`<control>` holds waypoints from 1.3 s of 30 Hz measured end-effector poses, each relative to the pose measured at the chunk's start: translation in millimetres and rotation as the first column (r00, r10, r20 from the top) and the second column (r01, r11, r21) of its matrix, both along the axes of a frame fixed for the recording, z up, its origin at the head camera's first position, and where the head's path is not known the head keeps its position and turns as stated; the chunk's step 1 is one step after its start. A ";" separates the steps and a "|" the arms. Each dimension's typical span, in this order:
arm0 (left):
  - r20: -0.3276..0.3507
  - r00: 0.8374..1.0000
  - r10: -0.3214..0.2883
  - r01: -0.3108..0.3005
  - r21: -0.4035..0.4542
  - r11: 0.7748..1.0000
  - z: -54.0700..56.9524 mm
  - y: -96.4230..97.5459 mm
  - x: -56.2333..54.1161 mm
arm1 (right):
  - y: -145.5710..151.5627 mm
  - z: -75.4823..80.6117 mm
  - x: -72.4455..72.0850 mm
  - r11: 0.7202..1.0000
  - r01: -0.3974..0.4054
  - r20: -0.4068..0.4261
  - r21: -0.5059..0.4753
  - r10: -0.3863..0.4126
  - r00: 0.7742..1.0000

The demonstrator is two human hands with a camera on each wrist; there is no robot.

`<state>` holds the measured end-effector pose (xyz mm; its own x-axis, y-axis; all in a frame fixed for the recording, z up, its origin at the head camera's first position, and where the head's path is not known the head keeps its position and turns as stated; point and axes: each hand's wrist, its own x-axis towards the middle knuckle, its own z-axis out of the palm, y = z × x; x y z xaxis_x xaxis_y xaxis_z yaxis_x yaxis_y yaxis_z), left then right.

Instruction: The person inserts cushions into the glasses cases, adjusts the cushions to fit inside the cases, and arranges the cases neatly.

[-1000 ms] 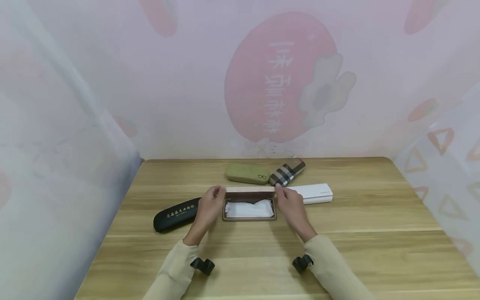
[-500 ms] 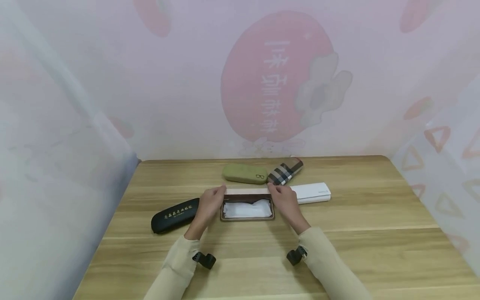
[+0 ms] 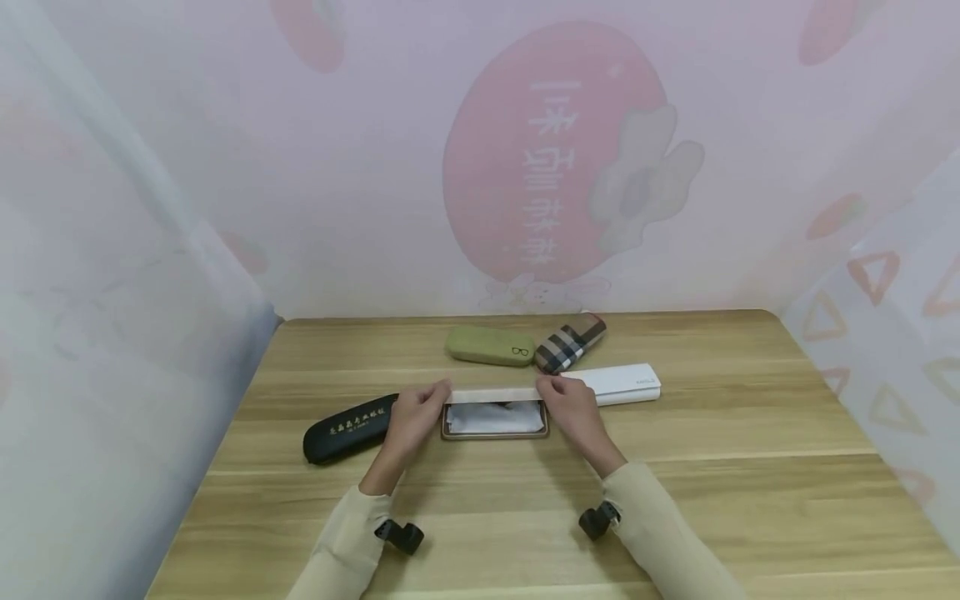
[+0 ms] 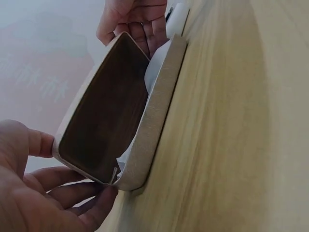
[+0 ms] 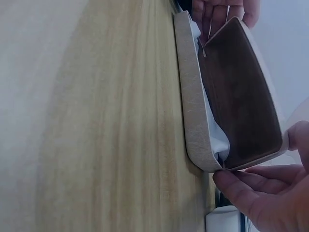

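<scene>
A beige glasses case (image 3: 495, 437) with dark brown lining stands on the table, its lid (image 3: 495, 395) partly raised. Inside it lies a folded white cloth (image 3: 495, 418). My left hand (image 3: 411, 418) grips the lid's left end; in the left wrist view its thumb (image 4: 40, 144) presses the lid's outer edge while the other fingers lie by the hinge corner. At the right end my right hand (image 3: 573, 414) holds the lid the same way, with its fingertips (image 5: 227, 181) under the corner in the right wrist view.
A black glasses case (image 3: 348, 431) lies left of my left hand. Behind are a green case (image 3: 490, 346) and a plaid case (image 3: 570, 343). A white case (image 3: 618, 385) lies beyond my right hand. A printed curtain (image 3: 360, 208) backs the wooden table (image 3: 712, 500).
Both hands have tipped the lid forward and down, so it now covers more of the case's back edge and cloth. The other cases stay put.
</scene>
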<state>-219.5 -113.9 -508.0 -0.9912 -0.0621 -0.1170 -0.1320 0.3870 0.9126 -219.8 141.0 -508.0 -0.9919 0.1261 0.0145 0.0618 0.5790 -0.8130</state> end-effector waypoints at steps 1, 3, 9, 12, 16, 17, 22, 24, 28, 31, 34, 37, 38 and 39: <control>-0.004 1.000 -0.002 0.002 0.011 1.000 -0.9 -0.5 -0.1 | 0.3 0.3 0.7 1.000 -0.006 -0.002 0.002 0.006 1.000; -0.016 1.000 -0.016 0.016 0.021 1.000 -2.3 -1.4 0.8 | 1.3 1.2 3.0 1.000 -0.027 -0.013 0.005 0.027 1.000; -0.087 0.993 -0.083 0.071 -0.128 0.989 -7.9 -2.8 10.6 | 5.5 -2.2 13.8 0.993 -0.115 0.016 -0.004 0.115 0.993; -0.143 0.985 -0.096 0.065 -0.210 0.976 -9.4 1.2 16.1 | 7.9 -6.3 19.9 0.994 -0.102 0.038 -0.039 0.103 0.994; -0.189 0.979 -0.079 0.033 -0.237 0.971 -7.1 6.6 18.8 | 7.9 -8.3 24.2 0.994 -0.081 0.038 -0.076 0.084 0.996; -0.188 0.980 -0.068 0.021 -0.242 0.970 -6.0 7.3 18.7 | 6.9 -8.3 24.7 0.993 -0.078 0.033 -0.084 0.082 0.996; -0.160 0.986 -0.054 0.005 -0.290 0.957 -0.1 6.2 11.3 | -4.1 -6.4 25.0 0.993 -0.061 -0.002 -0.105 0.061 0.998; -0.165 0.984 -0.066 0.009 -0.323 0.946 1.9 4.7 5.1 | -10.0 -6.6 25.1 0.992 -0.055 -0.019 -0.113 0.053 0.998; -0.149 0.985 -0.086 0.022 -0.389 0.921 8.5 1.8 -12.2 | -20.6 -9.3 22.7 0.992 -0.057 -0.049 -0.110 0.051 0.997; -0.130 0.986 -0.102 0.039 -0.418 0.908 14.2 -4.3 -25.9 | -29.6 -9.6 18.0 0.994 -0.067 -0.062 -0.089 0.062 0.996; -0.128 0.985 -0.118 0.052 -0.429 0.902 16.8 -13.4 -37.6 | -38.5 -8.4 11.9 0.995 -0.073 -0.069 -0.070 0.069 0.995; -0.106 0.986 -0.131 0.072 -0.439 0.896 18.5 -22.2 -45.8 | -46.3 -7.4 6.4 0.996 -0.070 -0.067 -0.051 0.067 0.996; -0.102 0.986 -0.134 0.075 -0.444 0.893 19.0 -24.8 -47.9 | -48.6 -7.8 4.8 0.996 -0.069 -0.065 -0.055 0.065 0.996; -0.096 0.986 -0.139 0.082 -0.452 0.888 19.4 -27.3 -50.1 | -50.8 -8.1 3.4 0.996 -0.066 -0.060 -0.062 0.063 0.996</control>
